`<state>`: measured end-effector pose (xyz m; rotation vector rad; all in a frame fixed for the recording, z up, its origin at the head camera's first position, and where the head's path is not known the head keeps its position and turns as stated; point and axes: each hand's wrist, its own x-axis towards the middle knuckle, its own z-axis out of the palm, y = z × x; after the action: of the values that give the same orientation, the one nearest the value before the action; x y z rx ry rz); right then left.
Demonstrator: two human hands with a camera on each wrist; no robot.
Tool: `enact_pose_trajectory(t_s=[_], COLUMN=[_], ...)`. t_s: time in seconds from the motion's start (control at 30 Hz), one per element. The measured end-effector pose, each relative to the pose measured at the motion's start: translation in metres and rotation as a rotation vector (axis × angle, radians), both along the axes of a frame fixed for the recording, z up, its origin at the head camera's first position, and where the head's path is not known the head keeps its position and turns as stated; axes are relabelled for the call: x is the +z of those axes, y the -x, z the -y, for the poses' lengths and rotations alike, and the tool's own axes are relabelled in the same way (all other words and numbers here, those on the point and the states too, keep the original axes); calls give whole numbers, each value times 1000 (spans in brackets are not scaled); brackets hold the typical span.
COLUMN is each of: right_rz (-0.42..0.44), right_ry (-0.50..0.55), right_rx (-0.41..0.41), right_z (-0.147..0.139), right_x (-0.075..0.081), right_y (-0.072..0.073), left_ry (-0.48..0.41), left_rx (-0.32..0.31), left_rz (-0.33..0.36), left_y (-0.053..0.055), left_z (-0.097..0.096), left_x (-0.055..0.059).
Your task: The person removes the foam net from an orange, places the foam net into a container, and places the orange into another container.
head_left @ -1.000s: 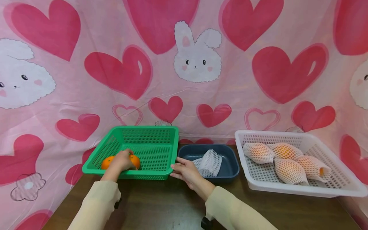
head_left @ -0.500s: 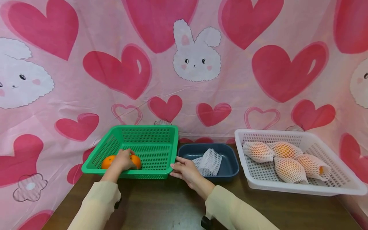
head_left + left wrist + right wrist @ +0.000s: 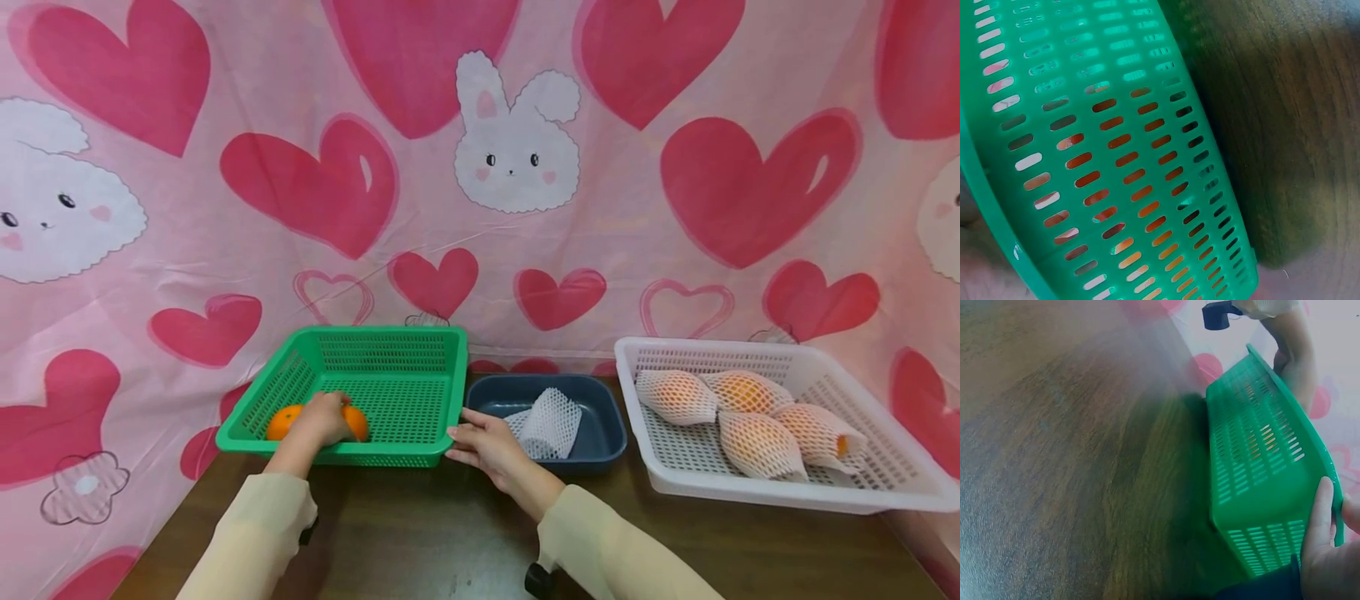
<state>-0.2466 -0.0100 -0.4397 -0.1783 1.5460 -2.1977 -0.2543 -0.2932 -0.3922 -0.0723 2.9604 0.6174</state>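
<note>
In the head view a green basket (image 3: 397, 400) stands at the left, with an orange (image 3: 281, 423) and a second orange (image 3: 358, 423) near its front wall. My left hand (image 3: 322, 419) reaches over that wall and grips the second orange, covering part of it. My right hand (image 3: 491, 450) holds the basket's front right corner. In the right wrist view, the thumb and fingers of the right hand (image 3: 1329, 550) lie on either side of the rim. The left wrist view shows the basket's slotted wall (image 3: 1116, 150), with orange colour behind the slots.
Right of the green basket sits a dark blue tub (image 3: 600, 425) with white foam netting (image 3: 551, 425) inside. Farther right, a white basket (image 3: 675, 467) holds several net-wrapped fruits (image 3: 757, 446). All stand on a brown wooden table (image 3: 420, 533) before a pink heart-print cloth (image 3: 420, 208).
Both hands, the oranges and the containers stay almost in the same place. Only a slight shift of the head view shows.
</note>
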Motion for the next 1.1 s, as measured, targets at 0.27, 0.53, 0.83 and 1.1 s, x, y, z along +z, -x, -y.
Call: enact_pose_trajectory(t_s=[0.27, 0.53, 0.83, 1.1], right_rz=[-39, -41, -127, -305], right_ry=[-52, -55, -140, -265], right_rx=[58, 164, 261, 282], right_z=[-12, -25, -44, -80], right_x=[1, 8, 25, 41], right_y=[3, 7, 9, 13], left_ry=[-9, -103, -147, -261], left_rx=[3, 84, 67, 3], left_rz=[-65, -170, -259, -326], left_y=[-1, -4, -5, -5], left_z=[-4, -17, -39, -68], left_x=[0, 9, 17, 24])
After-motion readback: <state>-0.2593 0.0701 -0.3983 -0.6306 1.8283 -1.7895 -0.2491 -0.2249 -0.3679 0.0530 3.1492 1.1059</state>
